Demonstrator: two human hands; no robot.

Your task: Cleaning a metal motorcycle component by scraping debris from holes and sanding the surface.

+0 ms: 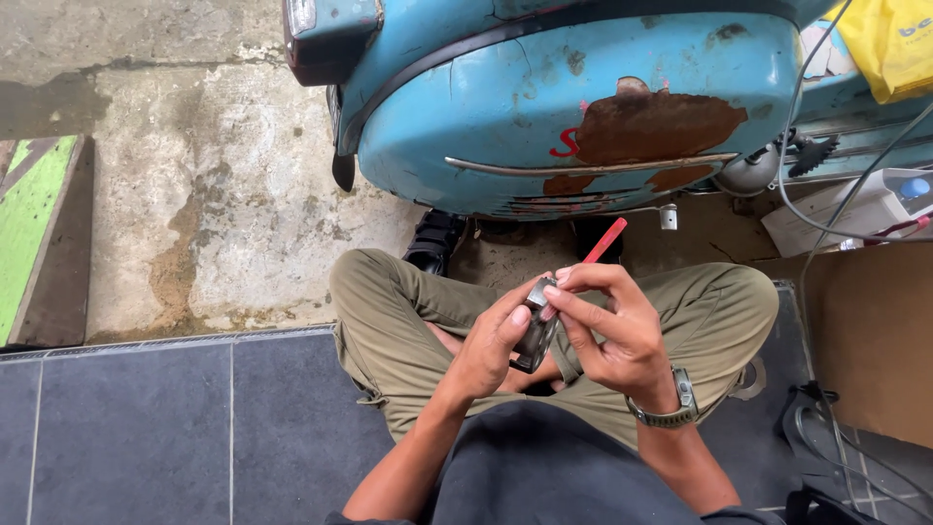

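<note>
Gripped in my left hand (pixel 491 345) is a small dark metal part (pixel 536 326), held over my lap as I sit cross-legged on the floor, thumb pressing its upper edge and fingers wrapped behind it. It looks solid and stiff, probably weighty for its size, and its worn, dull faces may be greasy, so I judge the safest hold is across the flat sides with the thumb on top, as now. My right hand (pixel 617 335) is closed in a pinch on a thin red stick (pixel 601 248), which I take for a small file or pick; its lower tip meets the top of the part, and its free end points up towards the scooter. That stick seems light and slender and could bend or slip if pushed sideways, so it wants a hold low down, close to the tip. A grey watch (pixel 671 408) sits on that wrist. Just ahead stands the rusty blue scooter (pixel 583 107), with white cables (pixel 826 214) to its right.
</note>
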